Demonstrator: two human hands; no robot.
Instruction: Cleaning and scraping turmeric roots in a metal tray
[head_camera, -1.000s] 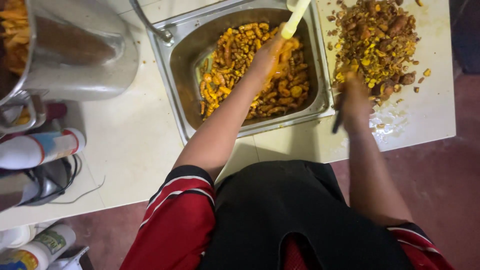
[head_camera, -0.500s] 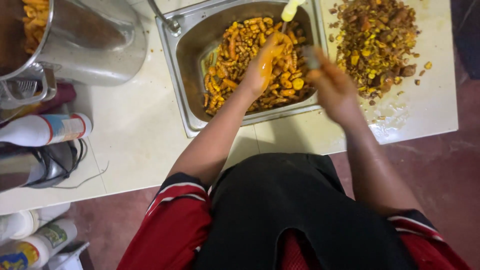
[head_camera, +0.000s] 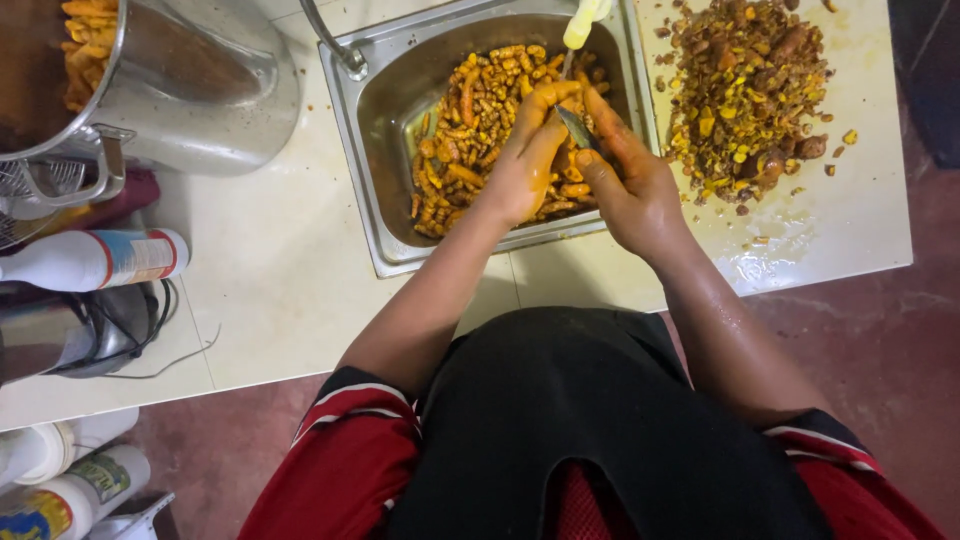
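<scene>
Here, sink of orange roots, pot likewise.

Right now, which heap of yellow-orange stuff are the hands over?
The peeled orange roots in the steel sink, under both hands; the brown peel heap lies right, on the counter.

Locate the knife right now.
Head view, upper centre: the knife is in the right hand, blade pointing up-left toward the left hand, over the steel sink of orange-yellow roots.
</scene>
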